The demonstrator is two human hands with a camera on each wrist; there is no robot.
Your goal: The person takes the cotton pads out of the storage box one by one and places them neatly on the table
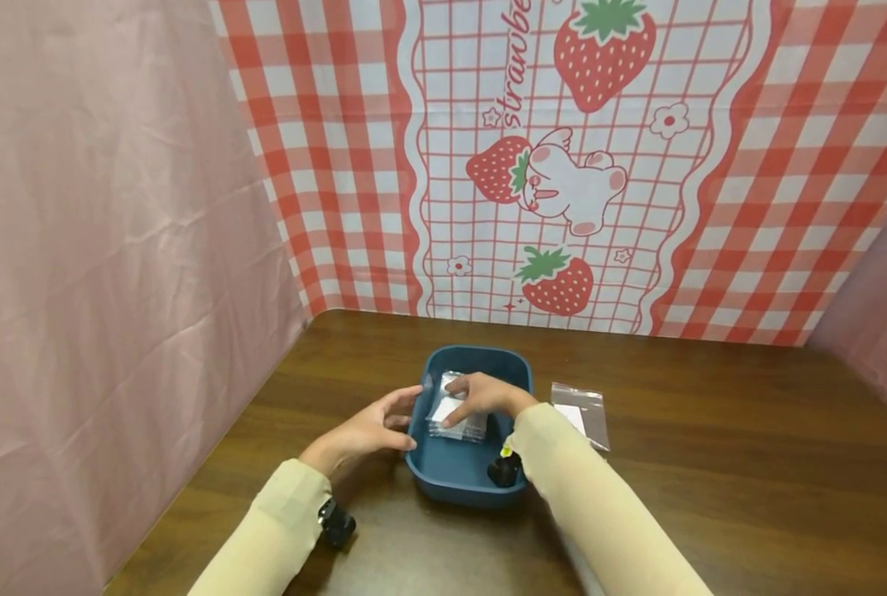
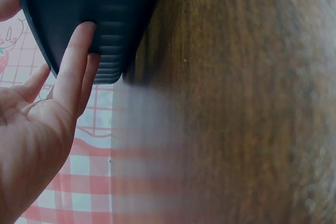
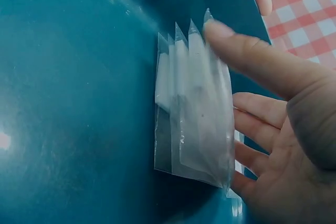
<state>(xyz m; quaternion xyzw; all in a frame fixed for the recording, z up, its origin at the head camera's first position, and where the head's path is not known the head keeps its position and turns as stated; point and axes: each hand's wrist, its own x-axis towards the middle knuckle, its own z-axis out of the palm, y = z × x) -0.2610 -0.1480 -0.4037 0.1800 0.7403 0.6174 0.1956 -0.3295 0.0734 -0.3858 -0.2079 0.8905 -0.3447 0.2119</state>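
A blue plastic bin (image 1: 458,492) holds a row of small clear zip bags (image 3: 181,103) with white contents, standing on edge close together. My right hand (image 1: 491,393) reaches into the bin. Its thumb lies over the top corner of the endmost bag (image 3: 223,129), the other fingers behind that bag, pinching it. The thumb tip is blurred. My left hand (image 1: 368,430) is at the bin's left side. In the left wrist view its straight fingers (image 2: 76,61) rest against the bin's ribbed outer wall (image 2: 113,38), and the thumb is at the rim.
Just right of the bin, one more clear bag (image 1: 595,418) with a white piece lies flat on the brown wooden table (image 1: 711,447). A strawberry-print cloth (image 1: 458,290) hangs behind the table, a pink curtain (image 1: 137,248) to the left. A black wrist camera (image 1: 336,523) sits below my left cuff.
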